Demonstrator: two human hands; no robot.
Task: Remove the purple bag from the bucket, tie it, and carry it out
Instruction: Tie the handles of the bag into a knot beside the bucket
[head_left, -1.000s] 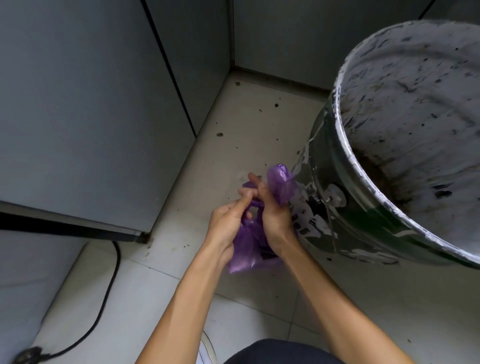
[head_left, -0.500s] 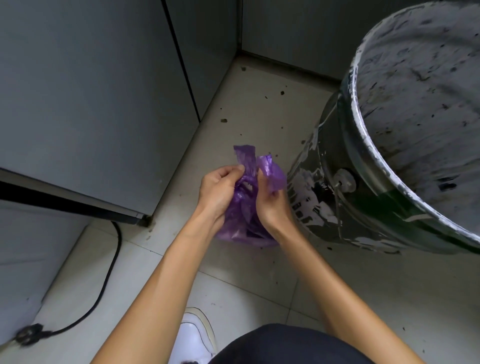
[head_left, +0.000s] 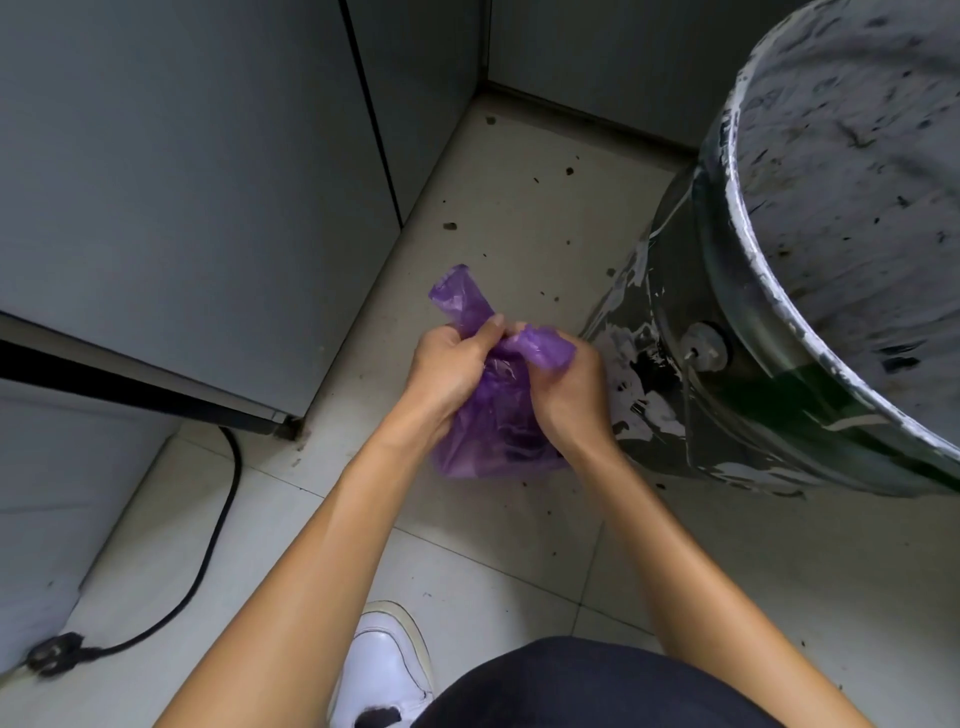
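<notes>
The purple bag (head_left: 493, 436) is out of the bucket and rests on the tiled floor between my two hands. My left hand (head_left: 452, 364) grips one twisted end of the bag's mouth, which sticks up and to the left. My right hand (head_left: 571, 395) grips the other twisted end, which points right. The two ends cross between my thumbs. The large paint-splashed bucket (head_left: 727, 364) stands just right of the bag, its rim tilted toward me, with a grey speckled inside.
A grey cabinet (head_left: 182, 182) stands on the left, its corner close to my left hand. A black cable (head_left: 218, 519) with a plug runs along the floor at lower left. My white shoe (head_left: 384, 670) is below the bag. Dirt specks dot the tiles.
My hands have pulled the bag's two ends apart and crossed them. The left end now sticks up left of my left hand, and the right end lies across my right hand.
</notes>
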